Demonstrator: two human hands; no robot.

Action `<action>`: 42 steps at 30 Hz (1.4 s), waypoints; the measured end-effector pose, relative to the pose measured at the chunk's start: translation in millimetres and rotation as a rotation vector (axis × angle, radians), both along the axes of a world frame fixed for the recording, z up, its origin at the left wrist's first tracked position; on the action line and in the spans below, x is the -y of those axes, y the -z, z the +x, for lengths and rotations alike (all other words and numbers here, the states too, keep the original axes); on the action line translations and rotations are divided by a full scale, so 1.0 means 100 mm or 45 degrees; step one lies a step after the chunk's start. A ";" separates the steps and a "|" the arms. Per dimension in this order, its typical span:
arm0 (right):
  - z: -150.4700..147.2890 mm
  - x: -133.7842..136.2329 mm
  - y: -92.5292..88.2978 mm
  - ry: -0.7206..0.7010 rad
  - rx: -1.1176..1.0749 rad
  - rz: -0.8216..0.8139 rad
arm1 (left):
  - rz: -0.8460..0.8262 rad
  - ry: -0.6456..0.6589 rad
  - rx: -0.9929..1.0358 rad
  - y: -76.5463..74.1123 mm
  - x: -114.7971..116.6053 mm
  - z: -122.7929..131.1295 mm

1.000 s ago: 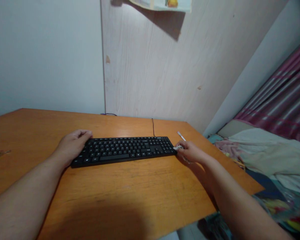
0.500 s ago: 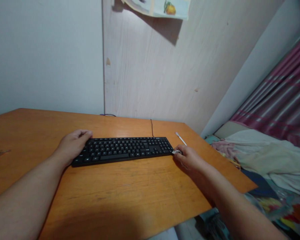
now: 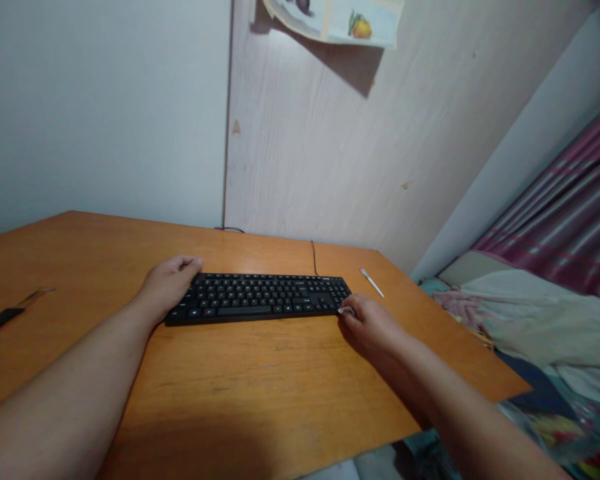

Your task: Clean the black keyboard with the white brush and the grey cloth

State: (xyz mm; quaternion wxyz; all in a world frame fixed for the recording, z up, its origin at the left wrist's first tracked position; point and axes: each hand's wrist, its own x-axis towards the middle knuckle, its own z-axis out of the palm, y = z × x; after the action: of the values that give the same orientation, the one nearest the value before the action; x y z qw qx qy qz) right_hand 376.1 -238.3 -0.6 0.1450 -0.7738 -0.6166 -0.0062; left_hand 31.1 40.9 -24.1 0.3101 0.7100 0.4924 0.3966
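A black keyboard (image 3: 260, 297) lies flat on the orange-brown wooden table (image 3: 240, 387). My left hand (image 3: 169, 283) is closed around the keyboard's left end, its thumb along the far corner. At the near right corner, my right hand (image 3: 367, 319) pinches a small crumpled white wipe (image 3: 347, 310) against the keyboard's front edge. Most of the wipe is hidden by the fingers, so its exact material is unclear. Beyond my right hand lies a thin brush with a white handle (image 3: 373, 283).
The keyboard's cable (image 3: 314, 257) runs back to the table's far edge. A dark flat object (image 3: 1, 319) lies at the far left. Bedding (image 3: 525, 313) and a striped curtain (image 3: 565, 207) are on the right. A picture sheet (image 3: 335, 23) hangs on the wall.
The view has turned a little to the left. My right hand with the wipe has moved from the keyboard's right corner slightly left along its front edge. My left hand keeps its hold.
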 end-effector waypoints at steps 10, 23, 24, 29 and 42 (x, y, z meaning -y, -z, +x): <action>-0.40 -0.18 -0.06 -0.074 0.057 -0.012 | 0.046 0.005 0.099 0.07 0.01 0.02; -0.95 -0.42 -0.10 -0.227 0.085 -0.039 | 0.105 0.059 0.187 0.16 -0.03 0.05; -0.98 -0.44 -0.10 -0.239 0.083 -0.039 | 0.107 0.059 0.189 0.16 -0.03 0.05; -1.13 -0.51 -0.11 -0.276 0.096 -0.058 | 0.094 0.048 0.210 0.18 -0.03 0.06; -1.49 -0.63 -0.15 -0.318 0.136 -0.080 | 0.070 0.062 0.260 0.20 -0.01 0.07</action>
State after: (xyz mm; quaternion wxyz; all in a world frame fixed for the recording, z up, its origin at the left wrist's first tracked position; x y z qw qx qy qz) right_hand 227.2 -174.8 13.9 0.0871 -0.6938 -0.7148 -0.0100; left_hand 38.5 42.0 -43.7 0.3484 0.6858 0.4299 0.4727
